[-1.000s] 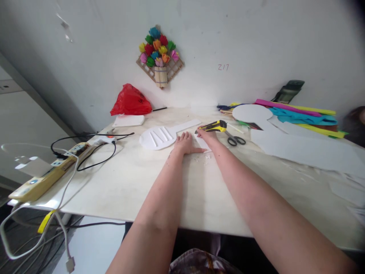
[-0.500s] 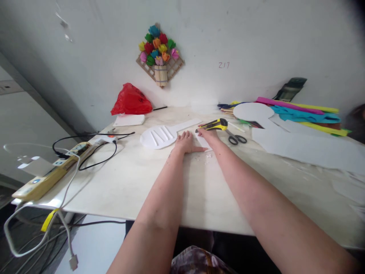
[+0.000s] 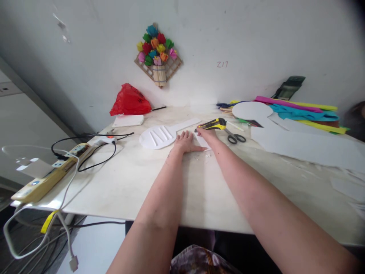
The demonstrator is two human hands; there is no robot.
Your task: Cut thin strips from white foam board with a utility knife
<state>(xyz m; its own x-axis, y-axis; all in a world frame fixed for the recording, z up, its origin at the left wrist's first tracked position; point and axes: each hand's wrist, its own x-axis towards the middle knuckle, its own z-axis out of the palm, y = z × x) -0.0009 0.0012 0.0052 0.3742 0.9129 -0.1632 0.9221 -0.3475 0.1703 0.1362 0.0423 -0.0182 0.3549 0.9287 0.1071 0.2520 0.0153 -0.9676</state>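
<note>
My left hand (image 3: 185, 144) lies flat on the table with fingers spread, its thumb stretched right along a small white foam-board piece (image 3: 202, 142). The fingers of my right hand (image 3: 205, 134) are closed around the front of a yellow-and-black utility knife (image 3: 212, 124). Its tip points left and down towards the white piece, but whether it touches is too small to tell. Left of my hands lies a white rounded cutout (image 3: 145, 140) with several thin white strips on it. A long white arm-like strip (image 3: 186, 124) extends behind my left hand. Black-handled scissors (image 3: 236, 139) lie right of the knife.
White scraps (image 3: 207, 155) lie near my thumb. White sheets (image 3: 302, 142) and coloured rolled materials (image 3: 306, 113) cover the right side. A red plastic bag (image 3: 130, 101) and white pad (image 3: 128, 120) sit back left. A power strip (image 3: 51, 175) with cables lines the left edge.
The view has shifted very slightly. Both hands and the utility knife keep nearly the same position over the white piece.
</note>
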